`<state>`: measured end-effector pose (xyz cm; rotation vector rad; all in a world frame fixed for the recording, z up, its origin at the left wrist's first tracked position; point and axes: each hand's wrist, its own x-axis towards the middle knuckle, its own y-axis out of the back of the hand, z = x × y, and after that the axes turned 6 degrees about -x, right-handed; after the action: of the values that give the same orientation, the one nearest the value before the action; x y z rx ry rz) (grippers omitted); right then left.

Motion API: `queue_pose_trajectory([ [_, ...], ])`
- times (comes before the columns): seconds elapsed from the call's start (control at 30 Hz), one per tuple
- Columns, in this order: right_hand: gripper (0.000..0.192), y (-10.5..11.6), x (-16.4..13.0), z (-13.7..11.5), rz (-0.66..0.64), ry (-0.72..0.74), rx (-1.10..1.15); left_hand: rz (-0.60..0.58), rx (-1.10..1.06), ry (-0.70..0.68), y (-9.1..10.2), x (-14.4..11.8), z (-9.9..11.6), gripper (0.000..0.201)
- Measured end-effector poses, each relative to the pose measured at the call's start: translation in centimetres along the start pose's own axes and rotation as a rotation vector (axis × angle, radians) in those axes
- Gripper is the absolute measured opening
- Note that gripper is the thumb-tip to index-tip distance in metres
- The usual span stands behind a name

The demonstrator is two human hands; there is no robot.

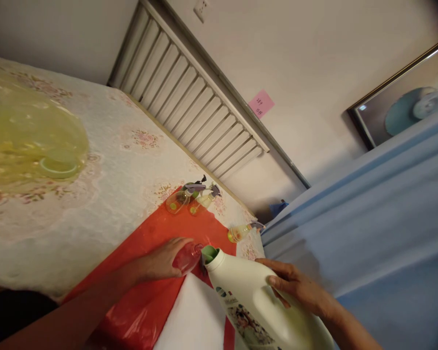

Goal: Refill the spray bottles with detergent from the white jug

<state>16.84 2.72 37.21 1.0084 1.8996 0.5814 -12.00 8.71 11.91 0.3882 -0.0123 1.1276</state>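
My left hand [170,257] is closed around a small clear bottle [187,259], which looks pinkish against the red sheet. No spray head shows on the bottle's neck. A large cream-coloured detergent jug [248,282] with a green pouring spout [209,253] is gripped at its handle by my right hand [295,284]. The spout is right by the bottle's mouth; whether they touch, and whether liquid is flowing, I cannot tell. A printed label [246,323] faces me on the jug's side.
Spray bottles [178,200] with dark heads stand beyond my hands, another spray bottle [237,233] to their right. A red plastic sheet [142,248] and a white block [190,316] lie below. A yellow translucent bag [32,131] rests left on the floral tablecloth [113,194]. Blue curtain [368,218] hangs right.
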Motion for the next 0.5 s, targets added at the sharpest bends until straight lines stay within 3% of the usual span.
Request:
queue_pose_trajectory([
  [0.5, 0.064, -0.11, -0.09, -0.63, 0.005, 0.003, -0.005, 0.016, -0.030, -0.039, -0.13, -0.04, -0.52, 0.080],
])
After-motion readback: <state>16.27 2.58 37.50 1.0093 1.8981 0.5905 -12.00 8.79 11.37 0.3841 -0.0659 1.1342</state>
